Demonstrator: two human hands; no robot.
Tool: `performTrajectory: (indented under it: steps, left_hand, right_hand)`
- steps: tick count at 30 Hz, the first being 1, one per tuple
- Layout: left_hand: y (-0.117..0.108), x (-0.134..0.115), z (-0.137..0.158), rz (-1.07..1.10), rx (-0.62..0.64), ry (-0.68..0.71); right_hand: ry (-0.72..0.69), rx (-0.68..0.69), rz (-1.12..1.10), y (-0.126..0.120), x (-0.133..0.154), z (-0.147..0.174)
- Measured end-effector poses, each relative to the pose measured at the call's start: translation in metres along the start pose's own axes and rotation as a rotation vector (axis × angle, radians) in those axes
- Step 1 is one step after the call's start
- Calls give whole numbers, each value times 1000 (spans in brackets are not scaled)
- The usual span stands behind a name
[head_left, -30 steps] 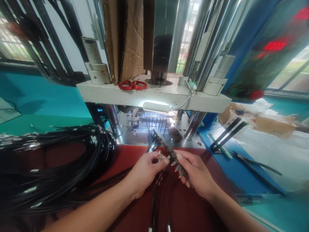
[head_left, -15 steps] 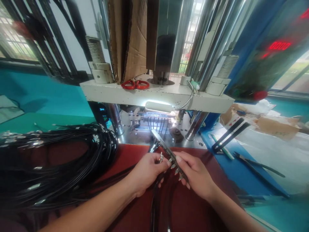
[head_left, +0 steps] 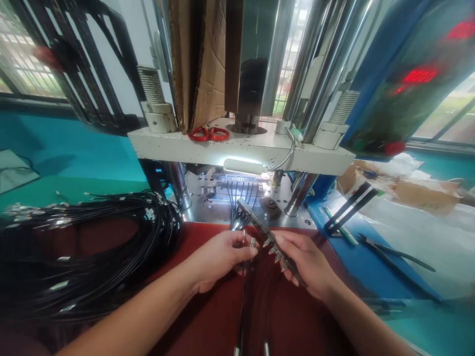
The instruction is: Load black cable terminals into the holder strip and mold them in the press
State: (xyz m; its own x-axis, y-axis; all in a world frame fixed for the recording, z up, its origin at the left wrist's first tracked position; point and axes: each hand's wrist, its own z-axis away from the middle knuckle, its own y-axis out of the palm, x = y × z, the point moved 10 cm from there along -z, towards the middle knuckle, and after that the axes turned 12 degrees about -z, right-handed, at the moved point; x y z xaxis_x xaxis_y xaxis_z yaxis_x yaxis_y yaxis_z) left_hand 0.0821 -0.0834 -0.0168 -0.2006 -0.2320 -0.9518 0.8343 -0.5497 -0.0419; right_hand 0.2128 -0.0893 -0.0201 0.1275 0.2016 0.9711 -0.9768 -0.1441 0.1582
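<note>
My left hand is closed, its thumb and fingers pinching black cables just below their small metal connector ends. Opposite it, my right hand grips a narrow metal bar that slants up toward the press. Several small metal connectors stick out along the bar's left side, facing my left hand. A small gap separates the left hand's connectors from the bar. Behind the bar's far end, more black cables run from a lit fixture in the press.
A large coil of black cables lies on the left of the red-brown table surface. Red-handled scissors rest on the white press plate, with a lamp beneath. Pliers lie on the blue surface at right.
My hands have drawn slightly apart. The bar has shifted right and down with my right hand, and two connector ends now show in my left fingers.
</note>
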Motion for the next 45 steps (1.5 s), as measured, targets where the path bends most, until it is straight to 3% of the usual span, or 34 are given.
performTrajectory:
  steps: [5, 10, 16, 42, 45]
  left_hand:
    - [-5, 3, 0, 89, -79, -35]
    - [-14, 2, -3, 153, -234, 58]
    - [-10, 5, -5, 34, -223, 56]
    - [-6, 12, -8, 25, -159, 18]
    - [-10, 1, -5, -181, -171, 62]
  right_hand:
    - [30, 32, -10, 1, 2, 1]
    - [39, 27, 0, 1, -1, 0]
    - [5, 53, 37, 6, -2, -1]
    - [-107, 146, 298, 16, 8, 4]
    - [-60, 132, 213, 13, 4, 3]
